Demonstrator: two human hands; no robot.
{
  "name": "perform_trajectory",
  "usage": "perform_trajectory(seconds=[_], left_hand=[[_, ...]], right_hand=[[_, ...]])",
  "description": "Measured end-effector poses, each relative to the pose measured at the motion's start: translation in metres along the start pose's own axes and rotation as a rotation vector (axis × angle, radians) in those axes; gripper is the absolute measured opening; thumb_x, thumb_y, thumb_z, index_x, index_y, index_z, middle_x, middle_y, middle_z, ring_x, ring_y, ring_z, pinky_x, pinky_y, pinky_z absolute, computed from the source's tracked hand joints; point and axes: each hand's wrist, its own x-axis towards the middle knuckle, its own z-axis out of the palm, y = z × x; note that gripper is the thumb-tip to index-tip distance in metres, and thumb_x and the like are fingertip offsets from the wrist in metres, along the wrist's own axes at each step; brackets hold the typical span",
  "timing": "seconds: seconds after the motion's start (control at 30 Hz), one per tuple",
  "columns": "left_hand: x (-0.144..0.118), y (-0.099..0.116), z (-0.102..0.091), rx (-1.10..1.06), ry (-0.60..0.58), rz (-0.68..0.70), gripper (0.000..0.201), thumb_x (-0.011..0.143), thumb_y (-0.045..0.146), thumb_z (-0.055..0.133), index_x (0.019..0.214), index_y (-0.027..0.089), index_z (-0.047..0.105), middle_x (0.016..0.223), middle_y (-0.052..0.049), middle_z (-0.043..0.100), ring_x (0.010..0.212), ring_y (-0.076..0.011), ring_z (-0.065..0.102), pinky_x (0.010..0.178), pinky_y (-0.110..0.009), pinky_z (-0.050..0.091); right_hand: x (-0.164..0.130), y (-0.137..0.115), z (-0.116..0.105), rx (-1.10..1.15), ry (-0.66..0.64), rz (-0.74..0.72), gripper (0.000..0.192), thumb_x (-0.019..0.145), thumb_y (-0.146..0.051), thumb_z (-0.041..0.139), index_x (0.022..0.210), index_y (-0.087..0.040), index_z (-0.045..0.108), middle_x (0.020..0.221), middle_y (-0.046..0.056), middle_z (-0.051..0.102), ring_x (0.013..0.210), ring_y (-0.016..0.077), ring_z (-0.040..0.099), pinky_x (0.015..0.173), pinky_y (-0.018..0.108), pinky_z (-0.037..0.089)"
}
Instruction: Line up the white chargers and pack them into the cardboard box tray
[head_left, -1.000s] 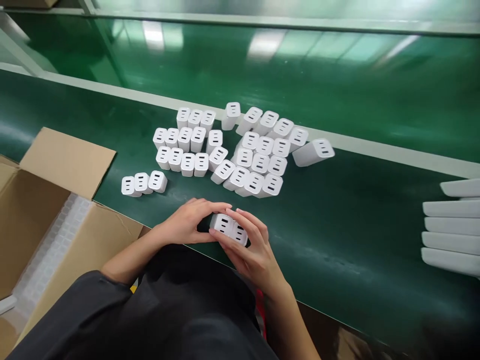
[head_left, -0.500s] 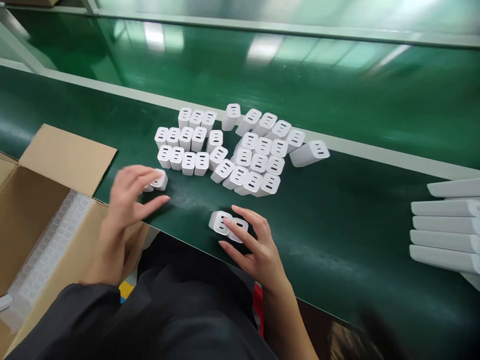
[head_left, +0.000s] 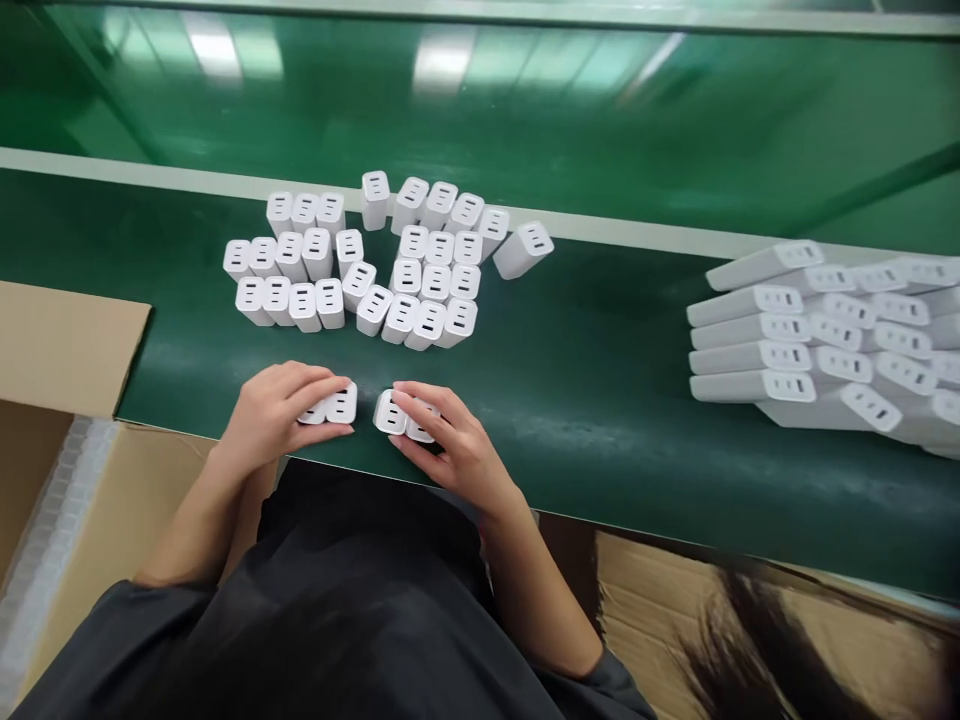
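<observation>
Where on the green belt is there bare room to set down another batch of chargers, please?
The widest bare patch of the belt lies between the right hand and the stack of lying chargers at the right. A narrower strip runs left of the standing cluster, beside the carton flap. It is crowded around that cluster and around the left hand.
</observation>
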Motion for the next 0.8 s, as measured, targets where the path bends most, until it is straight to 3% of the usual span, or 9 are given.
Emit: perform_trajectory(seconds=[0.13, 0.47, 0.8], left_hand=[[0.011, 0.013, 0.009, 0.009, -0.062, 0.086, 0.046, 0.087, 0.051, 0.069, 0.124, 0.024, 0.062, 0.106, -0.007, 0.073, 0.092, -0.0221, 0.068, 0.081, -0.034, 0.051], [0.029, 0.021, -0.005, 0.093, -0.135, 0.196, 0.063, 0.086, 0.062, 0.066, 0.130, 0.018, 0.059, 0.114, -0.010, 0.071, 0.101, -0.0253, 0.066, 0.083, -0.036, 0.052], [0.030, 0.022, 0.005, 0.083, -0.109, 0.180, 0.045, 0.089, 0.053, 0.067, 0.122, 0.024, 0.065, 0.106, -0.003, 0.074, 0.086, -0.0181, 0.067, 0.074, -0.032, 0.048]], right_hand=[[0.000, 0.000, -0.001, 0.041, 0.019, 0.006, 0.071, 0.095, -0.020, 0.061, 0.156, -0.034, 0.028, 0.134, 0.009, 0.061, 0.121, 0.0237, 0.060, 0.098, 0.042, 0.055], [-0.004, 0.003, 0.000, 0.133, 0.007, 0.038, 0.082, 0.093, -0.029, 0.066, 0.159, -0.033, 0.017, 0.146, 0.011, 0.051, 0.131, 0.0255, 0.053, 0.105, 0.044, 0.052], [-0.005, 0.003, -0.002, 0.164, -0.002, 0.053, 0.080, 0.095, -0.022, 0.062, 0.159, -0.031, 0.016, 0.139, 0.011, 0.058, 0.124, 0.0225, 0.059, 0.099, 0.039, 0.054]])
